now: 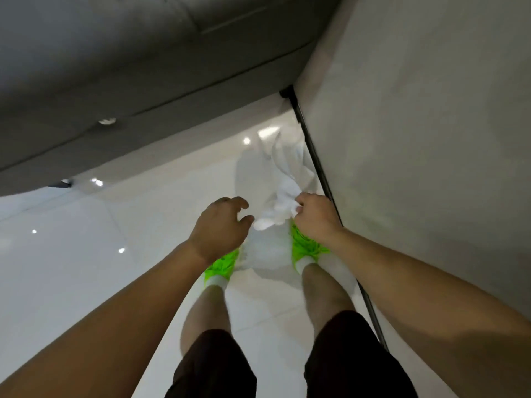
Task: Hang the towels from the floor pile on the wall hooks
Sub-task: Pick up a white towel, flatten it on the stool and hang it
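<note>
Glossy white floor tiles (71, 248) fill the left and middle of the frame, dotted with bright reflections of ceiling lights. Across the upper left sits a grey sofa (120, 61), its lower edge running diagonally toward the upper middle. Lower down, the person's two bare forearms reach forward over dark shorts (218, 366) and bright green shoes (222, 267). Left of centre, the left hand (221, 225) hovers with its fingers loosely curled and spread, holding nothing, its fingertips just beside the cloth. At centre, a white towel (283, 179) stretches from the floor near the wall up into the right hand (316, 215), whose fingers are clenched round a bunched end of it. Right of that, a dark strip (316, 165) runs along the foot of a plain pale wall (431, 124), which fills the right side.
</note>
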